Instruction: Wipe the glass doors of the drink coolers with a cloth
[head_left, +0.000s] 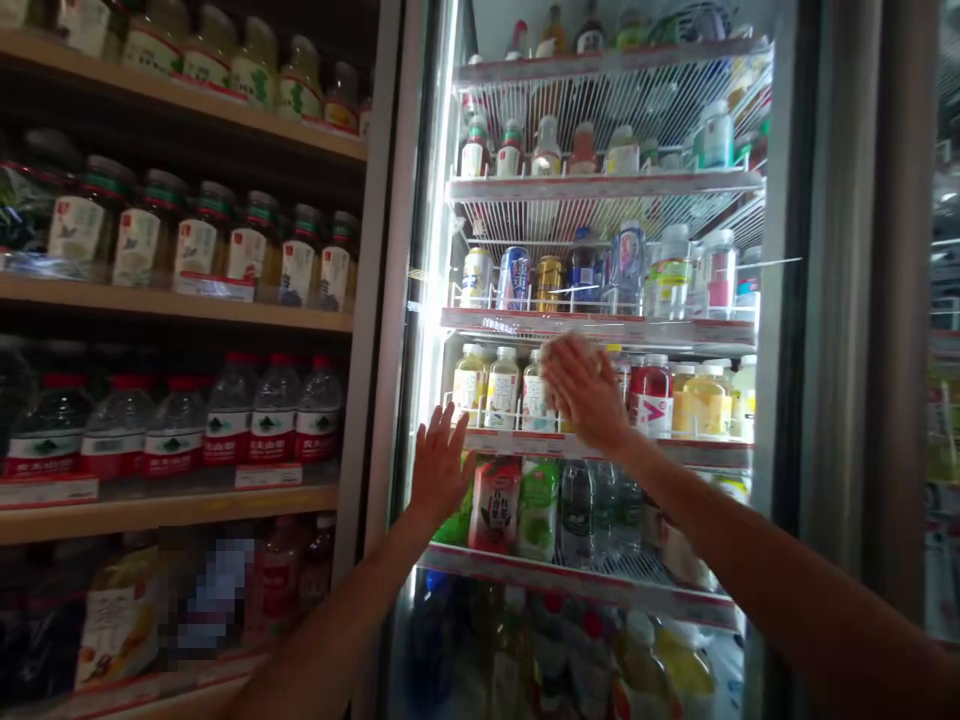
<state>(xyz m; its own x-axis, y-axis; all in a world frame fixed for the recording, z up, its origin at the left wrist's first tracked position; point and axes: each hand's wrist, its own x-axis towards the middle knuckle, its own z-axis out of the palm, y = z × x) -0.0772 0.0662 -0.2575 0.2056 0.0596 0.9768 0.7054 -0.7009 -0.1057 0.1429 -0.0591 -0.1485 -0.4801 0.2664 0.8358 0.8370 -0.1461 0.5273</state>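
I stand before a lit drinks fridge (772,300) with a glass door. My left hand (439,465) lies flat against the glass, fingers spread, level with the shelf of yellow-green tea bottles (487,385). My right hand (585,390) is higher and to the right, also at the glass, in front of the same shelf. It is smeared by motion. A pale patch (574,345) shows at its fingertips, and I cannot make out what it is. Below my hands stand a red-labelled bottle (495,505) and a green one (536,505).
Wire shelves in the fridge carry cans (514,278), water and juice bottles. To the left, wooden shelves (187,310) hold jars and red-capped water bottles (274,410). A grey door frame (847,300) rises on the right.
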